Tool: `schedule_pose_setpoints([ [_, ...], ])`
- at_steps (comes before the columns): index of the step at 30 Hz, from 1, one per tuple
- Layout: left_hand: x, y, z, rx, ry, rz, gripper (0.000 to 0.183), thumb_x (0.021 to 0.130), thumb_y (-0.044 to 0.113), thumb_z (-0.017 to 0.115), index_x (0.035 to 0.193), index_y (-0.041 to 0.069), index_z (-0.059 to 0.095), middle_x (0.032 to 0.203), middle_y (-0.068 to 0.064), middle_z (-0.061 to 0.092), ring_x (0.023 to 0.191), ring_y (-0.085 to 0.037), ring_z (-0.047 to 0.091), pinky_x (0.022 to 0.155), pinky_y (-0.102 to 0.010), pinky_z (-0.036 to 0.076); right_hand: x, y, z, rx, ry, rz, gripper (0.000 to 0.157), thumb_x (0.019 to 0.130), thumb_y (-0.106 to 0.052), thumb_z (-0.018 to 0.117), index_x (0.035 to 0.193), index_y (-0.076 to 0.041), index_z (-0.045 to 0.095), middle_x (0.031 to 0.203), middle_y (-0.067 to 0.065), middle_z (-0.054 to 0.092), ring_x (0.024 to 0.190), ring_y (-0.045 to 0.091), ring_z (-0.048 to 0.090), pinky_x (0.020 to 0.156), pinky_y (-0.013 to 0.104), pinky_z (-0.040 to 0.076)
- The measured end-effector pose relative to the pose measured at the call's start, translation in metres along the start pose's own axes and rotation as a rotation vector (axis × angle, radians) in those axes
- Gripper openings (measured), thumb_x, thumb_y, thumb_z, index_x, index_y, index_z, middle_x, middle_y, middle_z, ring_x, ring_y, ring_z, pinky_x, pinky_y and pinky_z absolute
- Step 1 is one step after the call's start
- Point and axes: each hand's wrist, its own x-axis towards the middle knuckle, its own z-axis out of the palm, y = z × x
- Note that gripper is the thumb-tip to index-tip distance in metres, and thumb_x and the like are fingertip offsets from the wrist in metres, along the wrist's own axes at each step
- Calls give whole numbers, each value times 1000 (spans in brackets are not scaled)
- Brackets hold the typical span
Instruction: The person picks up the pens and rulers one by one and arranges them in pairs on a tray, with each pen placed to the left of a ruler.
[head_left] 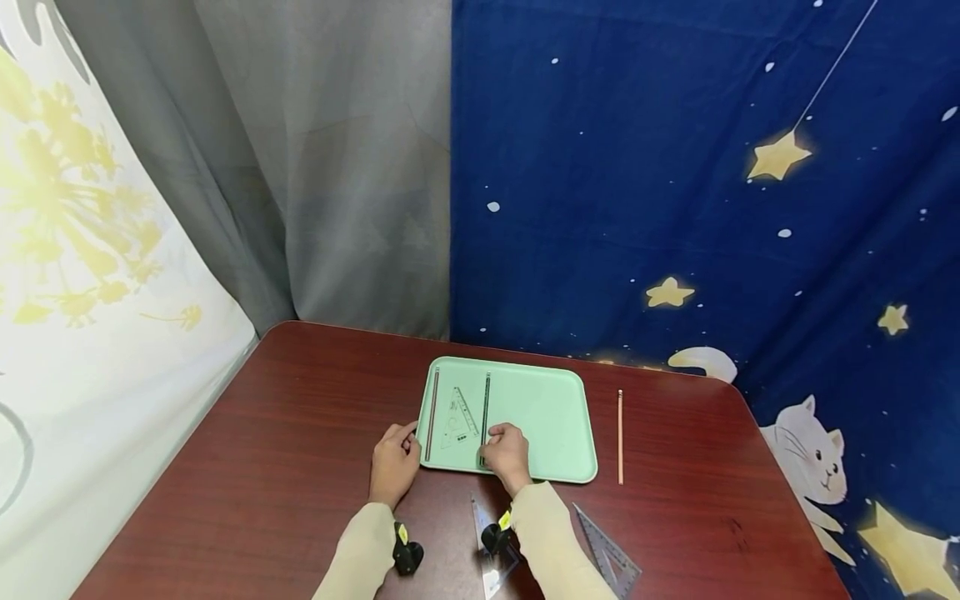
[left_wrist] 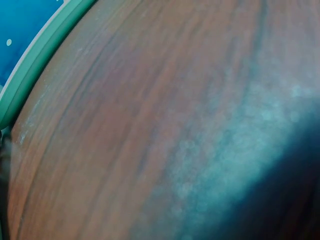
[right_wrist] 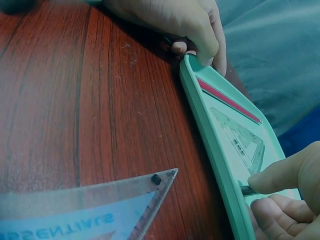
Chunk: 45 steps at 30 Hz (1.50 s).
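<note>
Head view: nearest, I'm seeing two set squares (head_left: 600, 540) lying outside the tray (head_left: 546, 421); the left hand (head_left: 393, 467) is gripping its rim, the right hand (head_left: 507, 454) pinching the dark pencil (head_left: 486, 404) inside. Beyond, the red pencil (head_left: 432, 412) and clear triangle (head_left: 461, 422) are already resting in it, a plain pencil (head_left: 620, 437) remaining outside, rightward.

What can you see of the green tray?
The green tray is a rectangle with rounded corners and a raised rim, smooth and plastic-looking. It lies on the table, with a red pencil, clear set square and dark pencil within its left half; the right part is bare. The left hand grips its near-left corner; the right hand is over it, contact unclear.
</note>
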Motion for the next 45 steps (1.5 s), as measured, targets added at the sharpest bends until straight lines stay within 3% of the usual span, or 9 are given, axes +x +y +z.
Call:
schedule_pose_setpoints([
  [13, -1, -2, 1, 11, 10, 2, 28, 88, 3, 55, 113, 2, 70, 81, -3, 59, 61, -7, 45, 61, -24, 39, -3, 2, -9, -23, 27, 0, 23, 77, 1, 65, 100, 3, 66, 79, 7, 62, 65, 15, 55, 64, 33, 48],
  [20, -1, -2, 0, 11, 5, 5, 28, 88, 3, 55, 112, 2, 70, 81, -4, 59, 60, -7, 44, 60, -24, 39, -8, 3, -13, -7, 71, 9, 23, 75, 1, 62, 98, 1, 67, 78, 7, 64, 65, 15, 58, 61, 29, 48],
  [32, -1, -4, 1, 12, 0, 23, 28, 88, 3, 56, 113, 1, 69, 79, -3, 57, 59, -5, 42, 58, -23, 38, -28, 5, -22, 173, -34, 19, 30, 76, 6, 59, 105, 9, 62, 79, 11, 60, 60, 15, 58, 52, 33, 54],
  [45, 1, -3, 1, 14, 7, 20, 29, 87, 3, 56, 112, 2, 70, 80, -3, 58, 63, -8, 46, 61, -25, 40, -54, 21, -23, 184, -51, -20, 25, 69, 8, 62, 94, 9, 63, 69, 5, 59, 51, 11, 55, 46, 28, 51],
])
